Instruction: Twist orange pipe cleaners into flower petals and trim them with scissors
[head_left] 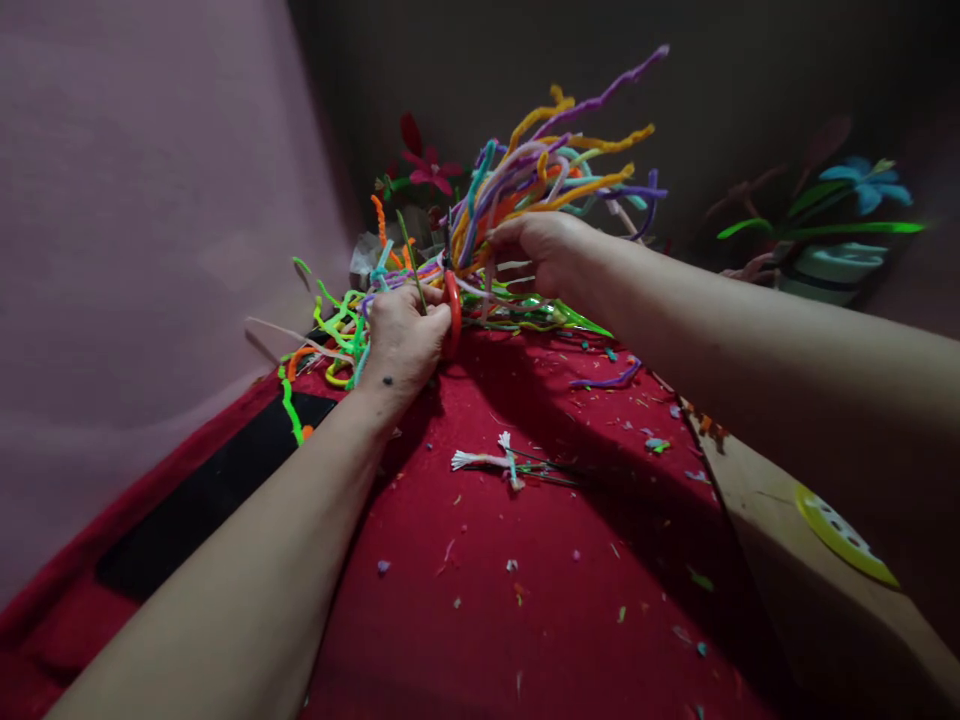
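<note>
A large bundle of colourful fuzzy stems (517, 185) in purple, orange, pink and teal fans out at the far side of the red cloth (465, 560). My right hand (544, 245) is closed round the lower part of this bundle. Just left of it, my left hand (412, 325) is closed on a thin green stem (409, 250) that points upward. Red-handled scissors (452, 310) stand beside the left fingertips; whether the fingers grip them is unclear. More stems, mostly neon green (337, 325), lie behind and left of my left hand.
A black flat panel (217, 490) lies at the left. Wires with white frayed ends (487, 461) and scattered scraps are on the cloth. A purple stem piece (607, 378) lies farther back. At right are a yellow disc (844, 535) and a blue flower (868, 185) in a pot.
</note>
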